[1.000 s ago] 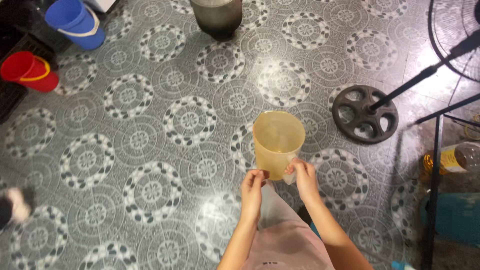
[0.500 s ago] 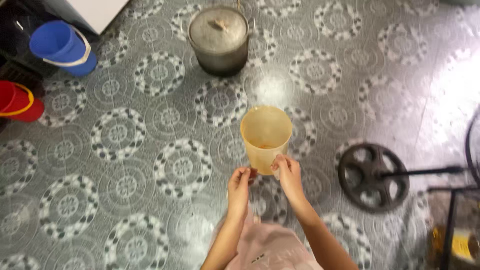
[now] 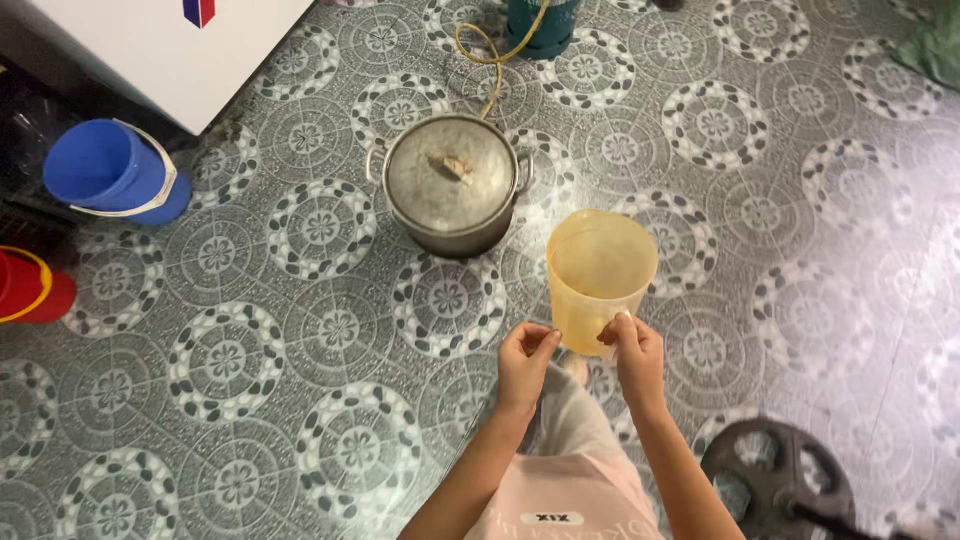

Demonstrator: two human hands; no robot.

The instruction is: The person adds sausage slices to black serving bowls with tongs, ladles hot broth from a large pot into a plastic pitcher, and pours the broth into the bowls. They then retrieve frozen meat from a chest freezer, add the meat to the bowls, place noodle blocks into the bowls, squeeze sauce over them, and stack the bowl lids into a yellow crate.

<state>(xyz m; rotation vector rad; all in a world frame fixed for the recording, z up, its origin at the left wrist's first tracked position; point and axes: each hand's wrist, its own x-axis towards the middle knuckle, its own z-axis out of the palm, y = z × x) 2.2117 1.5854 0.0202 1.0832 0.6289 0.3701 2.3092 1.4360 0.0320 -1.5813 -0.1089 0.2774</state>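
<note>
Yellow translucent plastic jug [image 3: 600, 275], open mouth up, was in your grasp over the patterned tile floor [image 3: 250, 380], near the middle of the head view. Your right hand [image 3: 635, 355] had its fingers pinched on the jug's lower wall, thumb and forefinger closed on the plastic. Your left hand [image 3: 525, 360] sat just beside the jug's base with fingers curled; whether it touched the jug could not be told. Both forearms rose from the bottom edge, above a pink garment [image 3: 560, 500].

Metal pot [image 3: 452, 185] with its lid on stood on the floor just left of the jug and a little beyond it. A yellowish hose [image 3: 495, 60] ran from behind the pot toward a dark green cylinder [image 3: 540, 25] at the top edge. Blue bucket [image 3: 110, 170] and red bucket [image 3: 30, 285] stood by the left edge, well apart from you. A black round stand base [image 3: 785, 480] lay at the lower right corner.
</note>
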